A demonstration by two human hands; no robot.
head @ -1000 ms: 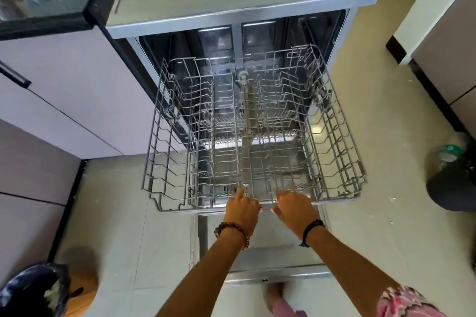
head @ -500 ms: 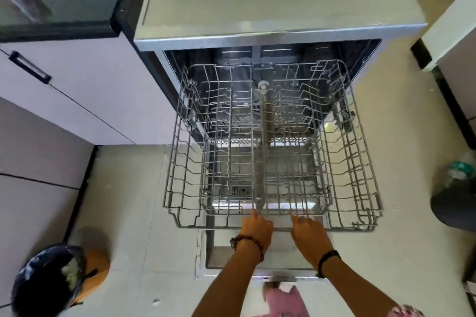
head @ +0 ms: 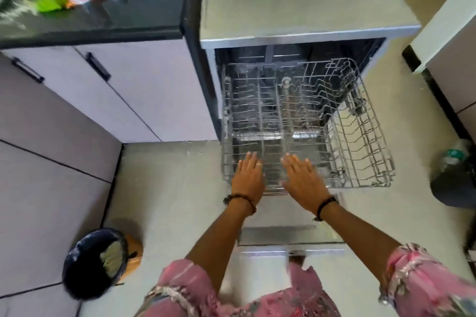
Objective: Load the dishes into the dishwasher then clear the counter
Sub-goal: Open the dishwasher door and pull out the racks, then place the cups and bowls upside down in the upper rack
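a dark counter [head: 116, 26] runs along the upper left, blurred items on it. beside it stands the open dishwasher [head: 296, 8], its door [head: 288, 234] folded down. its wire rack [head: 360, 136] is pulled out over the door, with no dishes in it. the left hand [head: 249, 175] and right hand [head: 304, 180] hover side by side above the rack's front edge, palms down, fingers straight, gripping nothing.
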